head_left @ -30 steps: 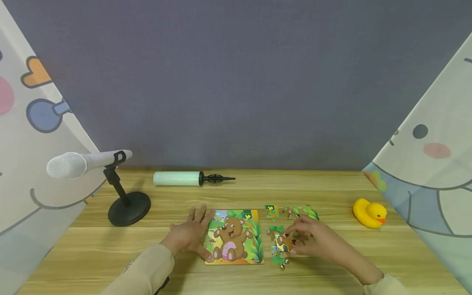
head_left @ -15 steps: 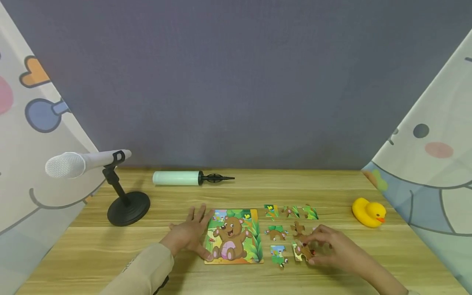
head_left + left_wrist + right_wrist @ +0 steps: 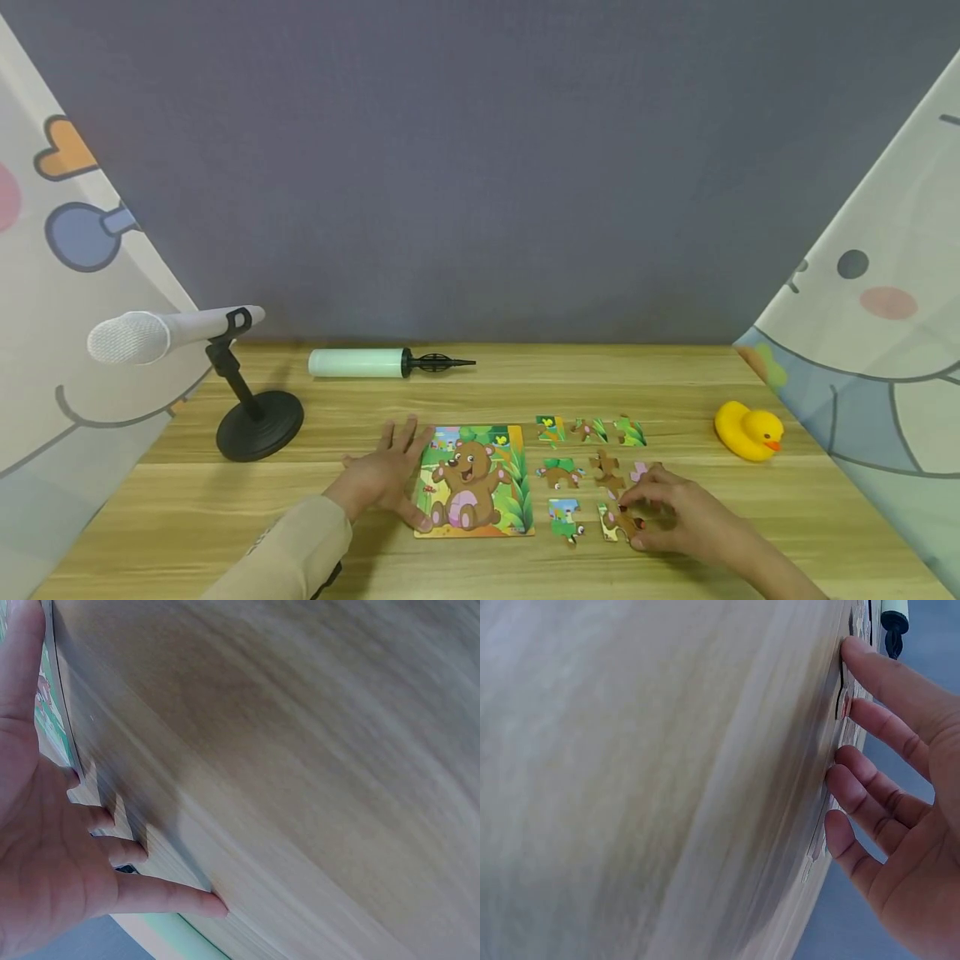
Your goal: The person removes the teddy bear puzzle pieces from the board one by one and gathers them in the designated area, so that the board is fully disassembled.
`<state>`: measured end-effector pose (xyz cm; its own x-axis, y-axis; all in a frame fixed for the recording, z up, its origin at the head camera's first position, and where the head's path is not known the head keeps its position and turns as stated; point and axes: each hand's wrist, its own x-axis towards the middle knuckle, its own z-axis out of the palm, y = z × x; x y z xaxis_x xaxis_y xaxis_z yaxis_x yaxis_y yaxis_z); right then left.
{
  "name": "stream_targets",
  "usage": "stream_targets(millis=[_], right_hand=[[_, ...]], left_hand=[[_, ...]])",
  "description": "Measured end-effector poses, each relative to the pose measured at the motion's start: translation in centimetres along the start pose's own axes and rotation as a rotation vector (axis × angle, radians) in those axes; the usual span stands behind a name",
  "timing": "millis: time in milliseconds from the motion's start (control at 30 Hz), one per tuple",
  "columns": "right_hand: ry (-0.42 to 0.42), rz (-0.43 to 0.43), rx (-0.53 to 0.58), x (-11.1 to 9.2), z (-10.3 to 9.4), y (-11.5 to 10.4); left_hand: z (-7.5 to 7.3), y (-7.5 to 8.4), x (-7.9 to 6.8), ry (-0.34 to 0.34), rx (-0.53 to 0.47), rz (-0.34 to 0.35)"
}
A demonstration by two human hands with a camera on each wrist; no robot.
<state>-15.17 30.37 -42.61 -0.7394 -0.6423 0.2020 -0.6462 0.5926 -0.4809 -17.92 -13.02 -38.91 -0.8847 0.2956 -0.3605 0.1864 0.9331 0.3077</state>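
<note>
In the head view, a square bear picture board (image 3: 474, 482) lies flat on the wooden table. My left hand (image 3: 386, 477) rests with fingers spread at its left side, the thumb on the lower left corner. The left wrist view shows this palm (image 3: 52, 862) with straight fingers on the wood. My right hand (image 3: 686, 517) pinches a brown and cream puzzle piece (image 3: 617, 522) between thumb and fingers, low over the table. Close by lie a plain brown piece (image 3: 606, 469), a pink piece (image 3: 638, 471) partly hidden by the fingers, and a blue and green piece (image 3: 566, 521).
More loose pieces sit right of the board, among them a duck piece (image 3: 551, 428) and a leafy piece (image 3: 630, 431). A white hand pump (image 3: 360, 363) lies behind. A microphone on a stand (image 3: 255, 417) is at left, a yellow rubber duck (image 3: 748, 432) at right.
My right hand has carried the brown and cream piece rightward and toward me, away from the brown bear piece it overlapped. The left hand has stayed put.
</note>
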Motion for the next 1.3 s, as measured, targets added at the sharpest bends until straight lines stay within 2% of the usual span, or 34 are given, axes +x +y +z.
stream_targets(millis=[200, 400, 600, 833, 1067, 1300], right_hand=[[-0.007, 0.030, -0.012, 0.1, 0.0, -0.1], [0.032, -0.019, 0.000, 0.7, -0.3, -0.8], [0.044, 0.025, 0.107, 2.5, -0.4, -2.4], [0.064, 0.053, 0.211, 4.8, 0.6, -4.4], [0.029, 0.109, 0.370, 7.2, 1.8, -6.6], [-0.023, 0.097, 0.403, 9.1, 3.5, -7.9]], left_hand=[[0.0, 0.0, 0.0, 0.000, -0.002, 0.003], [-0.1, -0.1, 0.0, -0.005, -0.018, 0.006], [-0.1, -0.2, 0.0, -0.008, -0.017, 0.000], [0.0, -0.2, 0.0, -0.010, -0.013, -0.001], [0.0, -0.2, 0.0, -0.011, -0.008, -0.002], [-0.1, -0.1, 0.1, -0.014, -0.001, -0.003]])
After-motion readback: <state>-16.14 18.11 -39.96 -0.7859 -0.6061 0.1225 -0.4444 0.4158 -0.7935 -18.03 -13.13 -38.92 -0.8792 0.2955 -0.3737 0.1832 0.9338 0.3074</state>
